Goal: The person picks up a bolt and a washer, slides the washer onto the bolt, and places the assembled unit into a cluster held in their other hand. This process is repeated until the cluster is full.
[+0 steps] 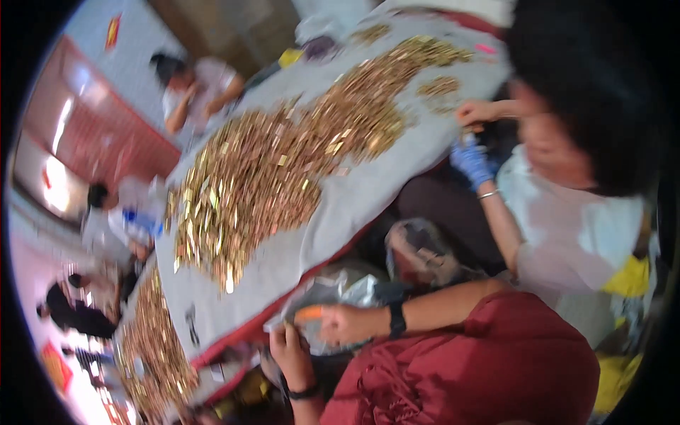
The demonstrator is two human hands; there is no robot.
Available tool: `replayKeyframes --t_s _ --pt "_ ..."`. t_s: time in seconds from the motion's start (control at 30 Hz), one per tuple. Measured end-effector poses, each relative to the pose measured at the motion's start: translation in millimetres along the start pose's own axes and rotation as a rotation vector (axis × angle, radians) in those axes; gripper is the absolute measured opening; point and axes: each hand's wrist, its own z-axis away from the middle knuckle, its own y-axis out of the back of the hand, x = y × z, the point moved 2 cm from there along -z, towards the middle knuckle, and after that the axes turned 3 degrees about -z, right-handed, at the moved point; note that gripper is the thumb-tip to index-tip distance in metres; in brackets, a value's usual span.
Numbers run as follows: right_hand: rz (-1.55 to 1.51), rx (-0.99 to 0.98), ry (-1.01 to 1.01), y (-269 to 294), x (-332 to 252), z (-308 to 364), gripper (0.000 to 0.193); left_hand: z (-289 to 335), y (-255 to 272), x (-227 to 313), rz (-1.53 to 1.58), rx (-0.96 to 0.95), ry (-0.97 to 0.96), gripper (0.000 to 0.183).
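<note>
My right hand (345,325), its wrist in a black watch, is closed around a slim orange tool (309,312) whose kind I cannot make out. Beside it, my left hand (290,352) has its fingers bent in a pinch, with a small pale piece (272,326) at the fingertips, too blurred to name. Both hands are close together over my lap, just off the table's near edge. A clear plastic bag (347,289) lies right behind them.
A long table under grey cloth (347,205) carries a large heap of small gold-coloured metal pieces (262,177), with another heap (152,347) at the lower left. At right, a co-worker (567,212) with a blue glove (471,163) handles something small. Other people sit along the far side.
</note>
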Motion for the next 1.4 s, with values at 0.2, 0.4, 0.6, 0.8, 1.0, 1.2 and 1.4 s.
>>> replayKeyframes --t_s 0.2,0.4,0.6,0.8,1.0,1.2,1.4 --pt "-0.097 0.061 -0.024 27.0 -27.5 -18.5 0.063 -35.0 -24.5 20.6 0.158 -0.159 0.035 0.008" --pt "0.049 0.121 -0.014 37.4 -23.6 -33.4 0.056 -42.1 -23.6 6.5 0.251 -0.244 0.017 0.016" --pt "0.083 0.097 0.011 38.3 -17.1 -33.8 0.059 -42.9 -28.3 5.4 0.243 -0.235 0.043 0.009" --pt "-0.072 0.110 -0.149 42.5 -14.0 -39.1 0.051 -55.1 -23.1 -2.8 0.081 -0.133 0.149 0.008" --pt "0.257 0.317 -0.069 98.4 -62.0 -83.4 0.035 -67.8 -17.7 -27.8 -0.456 -0.425 -0.207 0.014" --pt "0.453 0.473 0.136 144.9 -83.8 -135.5 0.033 -73.6 -29.5 -45.7 -0.588 -0.501 -0.268 0.017" --pt "0.971 0.522 0.211 150.4 -54.9 -148.1 0.026 -112.9 30.9 5.4 -0.082 -0.449 0.023 0.025"
